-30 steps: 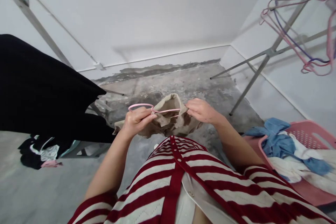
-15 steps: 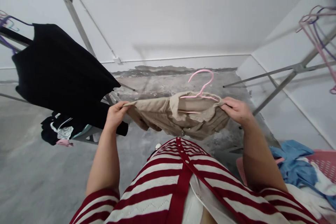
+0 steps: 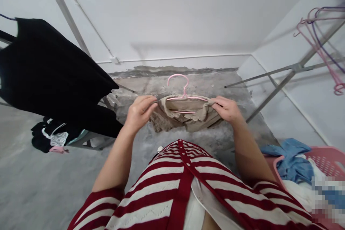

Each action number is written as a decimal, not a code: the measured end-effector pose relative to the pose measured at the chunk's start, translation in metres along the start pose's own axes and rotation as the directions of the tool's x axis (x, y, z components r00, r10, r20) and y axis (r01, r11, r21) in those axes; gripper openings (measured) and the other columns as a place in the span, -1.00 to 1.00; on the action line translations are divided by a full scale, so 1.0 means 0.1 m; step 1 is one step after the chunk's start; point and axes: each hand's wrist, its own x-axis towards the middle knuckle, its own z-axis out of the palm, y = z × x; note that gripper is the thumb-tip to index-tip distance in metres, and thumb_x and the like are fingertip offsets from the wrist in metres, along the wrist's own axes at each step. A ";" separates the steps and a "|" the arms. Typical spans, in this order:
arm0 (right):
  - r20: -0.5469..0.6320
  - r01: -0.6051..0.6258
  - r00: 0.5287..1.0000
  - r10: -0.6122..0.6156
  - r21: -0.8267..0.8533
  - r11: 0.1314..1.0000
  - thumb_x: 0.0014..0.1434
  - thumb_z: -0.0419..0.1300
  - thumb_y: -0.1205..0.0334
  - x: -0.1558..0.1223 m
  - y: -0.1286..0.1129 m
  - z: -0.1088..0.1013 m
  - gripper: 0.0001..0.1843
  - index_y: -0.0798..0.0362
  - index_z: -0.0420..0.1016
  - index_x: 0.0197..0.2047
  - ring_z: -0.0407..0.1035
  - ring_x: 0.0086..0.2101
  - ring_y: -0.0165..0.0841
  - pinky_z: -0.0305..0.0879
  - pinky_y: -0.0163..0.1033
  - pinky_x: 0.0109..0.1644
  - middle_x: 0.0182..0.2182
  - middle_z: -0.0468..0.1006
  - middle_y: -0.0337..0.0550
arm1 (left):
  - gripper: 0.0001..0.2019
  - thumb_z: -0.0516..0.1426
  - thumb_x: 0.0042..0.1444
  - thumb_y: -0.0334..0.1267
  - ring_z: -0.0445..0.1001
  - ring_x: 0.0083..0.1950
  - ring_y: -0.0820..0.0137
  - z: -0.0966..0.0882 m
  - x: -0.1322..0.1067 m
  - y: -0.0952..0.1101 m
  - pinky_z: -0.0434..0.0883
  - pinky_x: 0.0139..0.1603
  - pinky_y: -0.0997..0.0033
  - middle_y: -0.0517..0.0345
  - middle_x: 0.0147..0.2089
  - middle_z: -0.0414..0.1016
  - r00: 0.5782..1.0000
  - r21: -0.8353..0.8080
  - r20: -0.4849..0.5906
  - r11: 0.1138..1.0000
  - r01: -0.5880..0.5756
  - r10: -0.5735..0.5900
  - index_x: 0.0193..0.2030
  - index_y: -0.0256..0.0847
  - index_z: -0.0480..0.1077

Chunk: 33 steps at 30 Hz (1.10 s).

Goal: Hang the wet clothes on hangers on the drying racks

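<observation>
A person's left hand (image 3: 140, 113) pinches, fingers almost closed, at the end of a pink wire hanger (image 3: 185, 88) whose hook points to the far side, while the right hand (image 3: 226, 109) closes on the opposite shoulder of a beige collared shirt (image 3: 185, 124). The hanger sits inside the shirt's neck, held in the air over a concrete floor (image 3: 188, 143). If the left pinch loosens, the hanger could slip out and the shirt fall. To the left hangs a black garment (image 3: 51, 72); to the right, a pink laundry basket (image 3: 326, 160) holds blue denim (image 3: 289, 160). No brand or writing is readable (a pixelated patch covers the near right corner).
</observation>
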 end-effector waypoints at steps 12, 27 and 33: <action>0.010 -0.101 0.995 0.101 0.015 0.995 0.07 0.21 0.09 -0.14 0.18 -0.08 -0.55 0.05 0.45 0.03 0.40 -0.10 -0.23 0.35 -0.20 -0.12 -0.06 0.52 -0.03 | -0.88 0.13 0.17 -0.23 0.41 -0.31 0.41 0.19 0.33 0.26 0.34 -0.22 0.38 0.15 -0.40 0.47 0.986 -0.043 -0.085 0.988 -0.147 0.143 -0.30 -0.18 0.47; 0.089 -0.201 0.978 0.189 0.156 0.967 0.15 0.11 0.08 -0.03 0.29 -0.08 -0.69 0.11 0.54 -0.18 0.45 -0.32 -0.36 0.37 -0.28 -0.23 -0.27 0.57 -0.06 | -0.90 0.17 0.11 -0.23 0.47 -0.27 0.37 -0.30 0.15 0.04 0.41 -0.19 0.32 0.11 -0.35 0.53 0.997 -0.160 -0.009 0.984 -0.077 0.076 -0.31 -0.17 0.50; 0.502 -0.131 0.858 -0.111 0.421 0.898 0.17 0.12 0.04 0.21 -0.30 0.03 -0.66 0.06 0.57 -0.14 0.48 -0.19 -0.32 0.39 -0.27 -0.11 -0.21 0.60 -0.08 | -0.83 0.13 0.15 -0.15 0.48 -0.18 0.33 -0.30 0.08 0.04 0.39 0.01 0.23 0.09 -0.34 0.54 0.989 -0.235 0.076 0.966 -0.108 0.129 -0.30 -0.16 0.51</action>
